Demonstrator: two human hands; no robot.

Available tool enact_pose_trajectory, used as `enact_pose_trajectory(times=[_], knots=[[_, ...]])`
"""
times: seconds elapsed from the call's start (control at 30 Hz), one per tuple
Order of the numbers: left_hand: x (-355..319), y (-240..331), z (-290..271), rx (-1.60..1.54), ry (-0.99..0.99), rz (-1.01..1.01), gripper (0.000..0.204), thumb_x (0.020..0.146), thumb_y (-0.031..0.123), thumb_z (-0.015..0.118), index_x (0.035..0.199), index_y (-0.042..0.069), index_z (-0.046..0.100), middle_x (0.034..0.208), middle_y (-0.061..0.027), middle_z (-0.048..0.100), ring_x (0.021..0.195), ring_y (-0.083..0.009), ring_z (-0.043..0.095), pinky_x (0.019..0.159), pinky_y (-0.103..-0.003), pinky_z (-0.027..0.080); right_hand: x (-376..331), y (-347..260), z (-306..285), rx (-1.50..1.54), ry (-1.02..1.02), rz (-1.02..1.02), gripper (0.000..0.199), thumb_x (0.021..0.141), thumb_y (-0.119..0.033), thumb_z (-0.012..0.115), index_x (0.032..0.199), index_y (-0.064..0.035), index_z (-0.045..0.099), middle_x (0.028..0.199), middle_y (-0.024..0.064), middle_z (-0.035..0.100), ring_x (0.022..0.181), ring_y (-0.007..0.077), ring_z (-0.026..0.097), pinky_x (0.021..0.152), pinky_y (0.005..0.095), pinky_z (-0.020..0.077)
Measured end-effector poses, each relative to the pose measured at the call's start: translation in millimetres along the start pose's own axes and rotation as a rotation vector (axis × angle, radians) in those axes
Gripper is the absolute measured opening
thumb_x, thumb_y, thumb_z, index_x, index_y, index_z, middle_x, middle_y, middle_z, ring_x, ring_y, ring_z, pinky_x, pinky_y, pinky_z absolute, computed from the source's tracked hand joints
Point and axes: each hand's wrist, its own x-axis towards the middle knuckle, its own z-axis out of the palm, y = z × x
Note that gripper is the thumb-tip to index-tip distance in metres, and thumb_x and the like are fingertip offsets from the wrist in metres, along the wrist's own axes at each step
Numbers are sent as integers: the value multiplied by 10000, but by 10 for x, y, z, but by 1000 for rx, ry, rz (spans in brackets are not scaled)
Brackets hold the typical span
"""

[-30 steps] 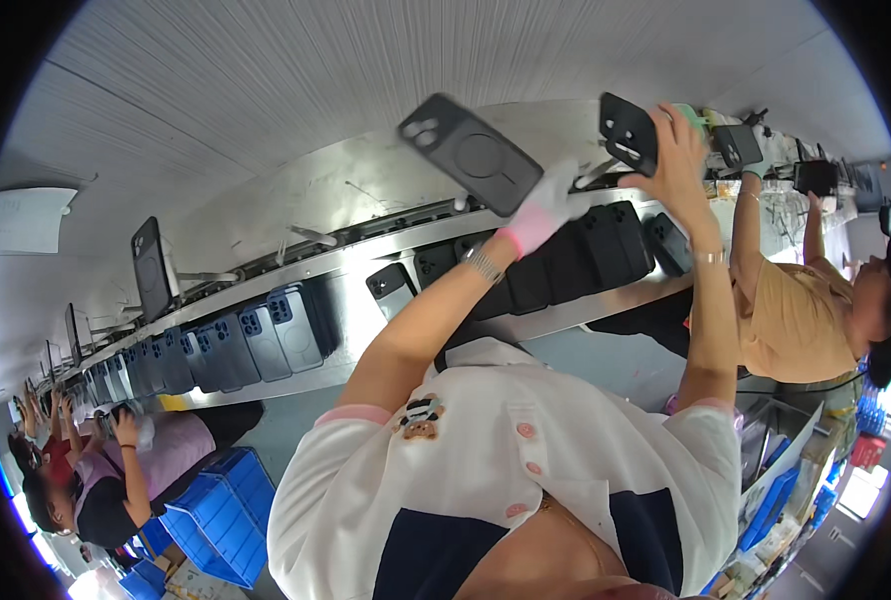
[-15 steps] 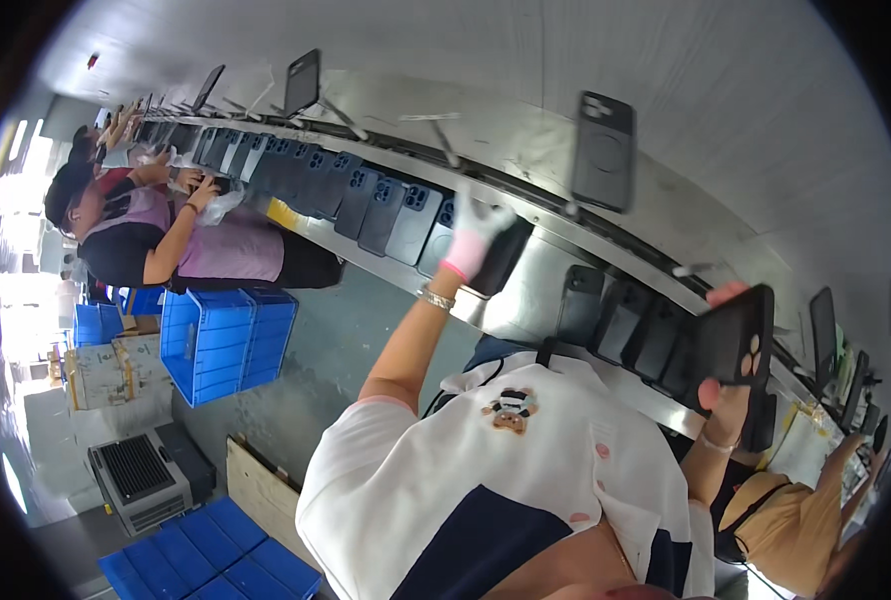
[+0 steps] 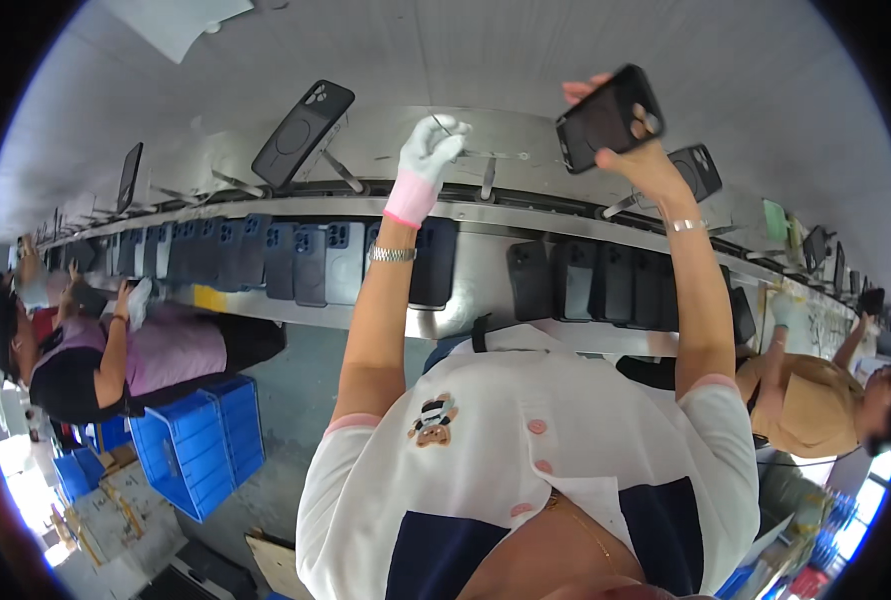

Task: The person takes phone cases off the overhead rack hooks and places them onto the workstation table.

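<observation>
My right hand (image 3: 641,160) is raised over the bench and grips a black phone case (image 3: 606,118) by its sides, bare fingers at its edges. My left hand (image 3: 431,160), in a white and pink glove, is closed at the fingertips beside a metal holder peg (image 3: 489,175). A thin dark line shows at those fingertips; what they pinch is too small to make out. Another black phone case (image 3: 304,135) sits tilted on a peg to the left, and one more case (image 3: 696,172) is partly behind my right hand.
Dark phone cases line the metal ledge (image 3: 484,285), in one row (image 3: 311,265) at left and another (image 3: 616,285) at right. A rail with pegs runs behind. Co-workers sit at left (image 3: 166,360) and right (image 3: 806,400). Blue crates (image 3: 201,440) stand lower left.
My left hand has lifted from the row of cases up to the peg beyond the rail. My right hand has carried its phone case up and leftward over the bench. The view has turned.
</observation>
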Motion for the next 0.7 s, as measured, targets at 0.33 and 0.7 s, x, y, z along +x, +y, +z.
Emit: enact_pose_trajectory(times=[0.33, 0.7], knots=[[153, -551, 1354, 798, -212, 221, 350, 758, 192, 781, 1009, 47, 584, 949, -79, 684, 846, -202, 676, 756, -304, 530, -304, -125, -269, -988, -92, 56, 969, 510, -433, 888, 1320, -77, 494, 1190, 90, 558, 1169, 308, 447, 1050, 418, 306], [-566, -1394, 1413, 393, -231, -236, 582, 815, 150, 754, 1308, -27, 501, 1244, -153, 603, 1183, -213, 569, 996, -321, 461, -1326, -220, -777, -1385, 356, -80, 769, 687, -386, 805, 1309, -53, 499, 1299, 91, 529, 1181, 321, 449, 1034, 447, 292]])
